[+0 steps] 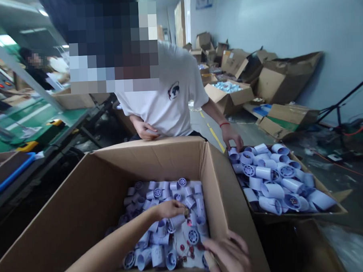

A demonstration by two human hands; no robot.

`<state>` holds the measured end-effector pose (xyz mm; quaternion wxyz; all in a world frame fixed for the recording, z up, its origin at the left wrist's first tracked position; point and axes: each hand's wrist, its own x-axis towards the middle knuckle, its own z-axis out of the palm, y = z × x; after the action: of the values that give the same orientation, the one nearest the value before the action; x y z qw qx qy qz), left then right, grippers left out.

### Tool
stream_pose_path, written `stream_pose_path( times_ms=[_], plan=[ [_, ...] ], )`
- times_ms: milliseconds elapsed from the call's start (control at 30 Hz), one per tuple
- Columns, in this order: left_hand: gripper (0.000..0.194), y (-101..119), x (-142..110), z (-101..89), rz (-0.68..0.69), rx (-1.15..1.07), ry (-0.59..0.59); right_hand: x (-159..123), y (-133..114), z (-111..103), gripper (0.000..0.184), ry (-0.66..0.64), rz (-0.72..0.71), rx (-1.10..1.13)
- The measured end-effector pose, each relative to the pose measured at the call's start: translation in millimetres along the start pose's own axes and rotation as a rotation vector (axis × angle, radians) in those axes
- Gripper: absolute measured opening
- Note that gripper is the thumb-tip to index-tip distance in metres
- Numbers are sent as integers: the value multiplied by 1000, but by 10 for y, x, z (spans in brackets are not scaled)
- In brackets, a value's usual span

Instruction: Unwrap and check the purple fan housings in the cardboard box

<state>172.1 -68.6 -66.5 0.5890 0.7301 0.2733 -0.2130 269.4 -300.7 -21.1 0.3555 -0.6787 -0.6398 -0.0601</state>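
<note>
A big open cardboard box [90,196] stands right in front of me, its bottom covered with several small pale blue plastic cylinder parts [173,220]. My left hand [169,209] reaches deep into the box, fingers curled down among the parts; what it grips is hidden. My right hand [230,254] rests at the box's near right corner, fingers spread flat on the parts and the wall. A second, fuller box [329,211] of the same parts [273,176] stands to the right.
A person in a white T-shirt [170,92] stands across the box, one hand [145,131] on its far rim, the other [233,138] on the right box. A green bench [39,122] lies left. Empty cartons [284,79] are piled along the far wall.
</note>
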Motion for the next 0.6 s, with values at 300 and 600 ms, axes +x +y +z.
stream_pose_path(
  times_ms=[300,600],
  plan=[
    [46,1032,-1116,271,304,-567,301,323,-47,290,55,16,414,824],
    [50,954,-1430,647,269,-863,468,152,-291,-85,22,-27,556,1113]
  ],
)
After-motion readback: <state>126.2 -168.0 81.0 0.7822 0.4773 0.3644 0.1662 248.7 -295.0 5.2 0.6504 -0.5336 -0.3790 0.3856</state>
